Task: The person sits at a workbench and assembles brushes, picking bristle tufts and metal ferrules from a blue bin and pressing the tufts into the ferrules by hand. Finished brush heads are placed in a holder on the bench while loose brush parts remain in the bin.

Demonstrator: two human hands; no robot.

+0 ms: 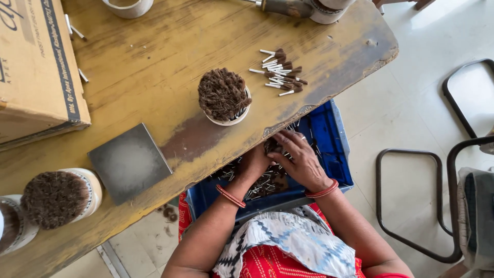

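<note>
Bench: worn yellow wooden bench [154, 67] filled the upper left of the frame.
Crate: blue crate [329, 139] of small brushes sat below the bench edge, at centre.
Left hand: left hand [253, 163] was sunk among the brushes; grip cannot be told.
Right hand: right hand [300, 159] lay flat on them, fingers spread.
Cup: white cup [224, 98] of brown bristles stood above centre.

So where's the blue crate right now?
In the head view, the blue crate sits right of centre on the person's lap, under the wooden table's edge.
</note>
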